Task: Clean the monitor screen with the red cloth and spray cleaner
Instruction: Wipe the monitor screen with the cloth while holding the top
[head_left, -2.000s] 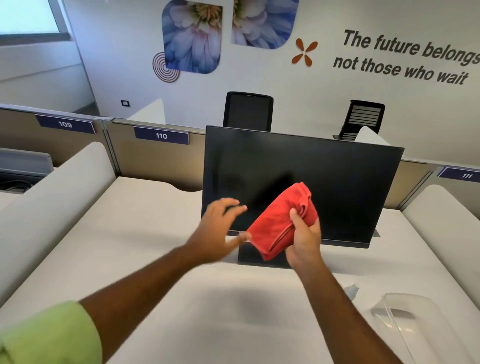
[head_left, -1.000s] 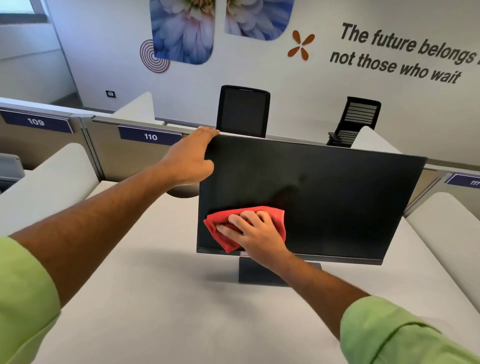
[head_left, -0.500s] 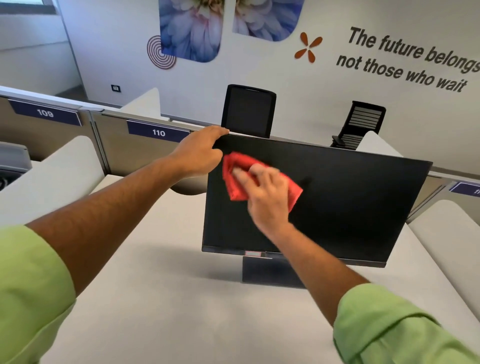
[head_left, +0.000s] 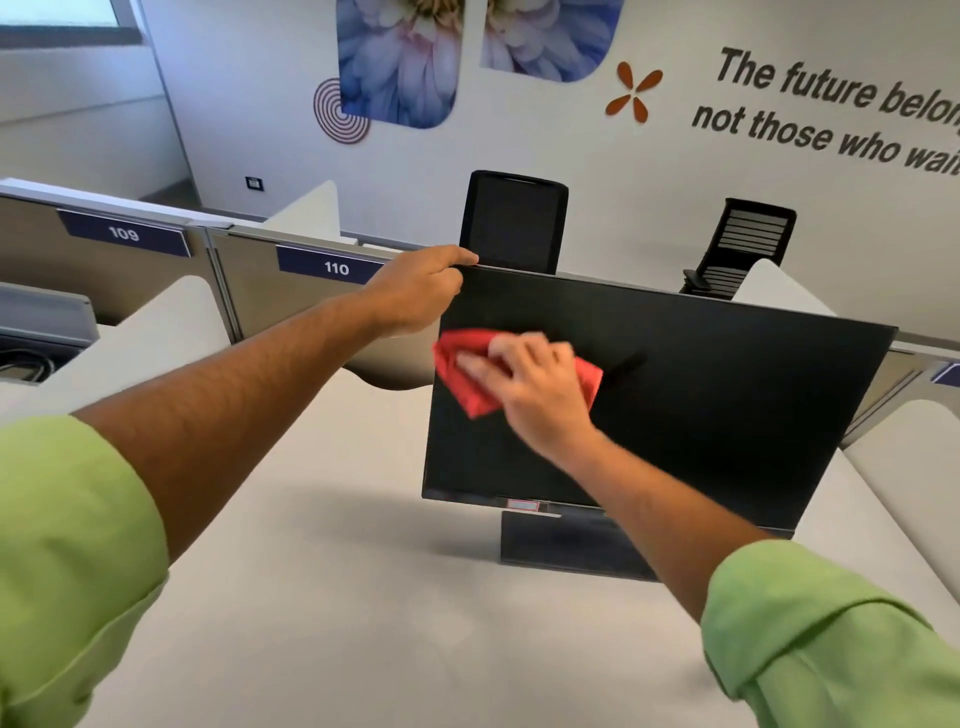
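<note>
A black monitor (head_left: 717, 415) stands on its dark base (head_left: 566, 545) on the white desk. My left hand (head_left: 415, 291) grips the monitor's upper left corner, fingers curled over the top edge. My right hand (head_left: 530, 384) presses the folded red cloth (head_left: 467, 369) flat against the upper left part of the dark screen. The cloth shows on both sides of the hand. No spray cleaner is in view.
The white desk (head_left: 332, 571) has curved white side dividers (head_left: 145, 332) left and right. Beige partitions labelled 109 and 110 (head_left: 336, 268) run behind. Two black chairs (head_left: 514, 221) stand beyond, before a wall with flower prints and lettering.
My left hand went from near the cloth up to the monitor's top left corner and stays there. My right hand wiped the cloth from low on the screen up to its upper left, then slightly down.
</note>
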